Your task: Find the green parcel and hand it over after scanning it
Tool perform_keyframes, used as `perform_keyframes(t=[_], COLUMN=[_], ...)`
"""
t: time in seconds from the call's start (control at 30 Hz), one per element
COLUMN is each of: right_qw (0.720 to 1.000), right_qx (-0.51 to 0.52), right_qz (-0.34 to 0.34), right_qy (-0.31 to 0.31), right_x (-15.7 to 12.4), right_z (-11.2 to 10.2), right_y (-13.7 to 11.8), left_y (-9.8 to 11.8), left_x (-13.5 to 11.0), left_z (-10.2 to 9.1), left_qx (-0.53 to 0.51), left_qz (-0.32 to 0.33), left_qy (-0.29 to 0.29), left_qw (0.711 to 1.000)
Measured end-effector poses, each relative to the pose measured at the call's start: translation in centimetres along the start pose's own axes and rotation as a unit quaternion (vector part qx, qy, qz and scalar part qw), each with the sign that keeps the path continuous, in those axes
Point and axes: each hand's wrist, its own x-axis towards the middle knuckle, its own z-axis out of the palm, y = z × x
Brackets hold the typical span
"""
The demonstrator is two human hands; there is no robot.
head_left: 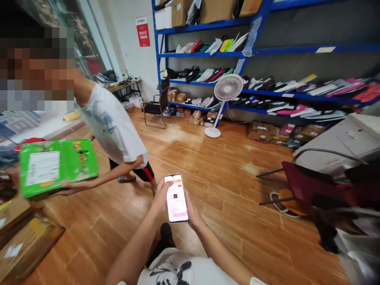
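A smartphone (177,204) with a lit, mostly white screen is held upright between my two hands, in front of my body. My left hand (160,194) grips its left edge, and the thumb lies over the upper part of the screen. Along the right edge, my right hand (192,209) is closed around the phone; its fingers behind the phone are hidden. Small text, a dark square and a pink bar show on the screen, too small to read.
At left, another person carries a green box (78,162) above brown cartons (35,245). Blue shelves (204,55) with packed goods line the back wall. A white fan (228,88) and a black chair (154,106) stand before them. A dark red chair (299,186) is at right.
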Motion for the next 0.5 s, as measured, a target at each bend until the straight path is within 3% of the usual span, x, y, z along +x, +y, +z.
perform_keyframes(t=[0.13,0.3,0.4,0.5], right_qw=[1.0,1.0,1.0,1.0], right_qx=[-0.004,-0.005,0.004,0.002], right_qz=[0.001,-0.012,-0.017,-0.019], right_qy=[0.011,0.024,0.01,0.002], right_x=[9.3,21.8,31.1,41.7], right_z=[3.1,5.7,6.7,8.4], right_y=[-2.0,-4.7,-6.2,-7.7], left_y=[3.8,5.9,7.2,10.2], left_x=[9.6,23.5,33.2,43.1], left_z=[-0.7,-1.6,-1.8,-2.0], left_qx=[-0.035,-0.022,-0.012,0.01], left_qz=[-0.034,-0.027,0.001,0.012], left_qy=[-0.034,-0.063,-0.065,-0.038], left_qw=[0.998,0.997,0.998,0.999])
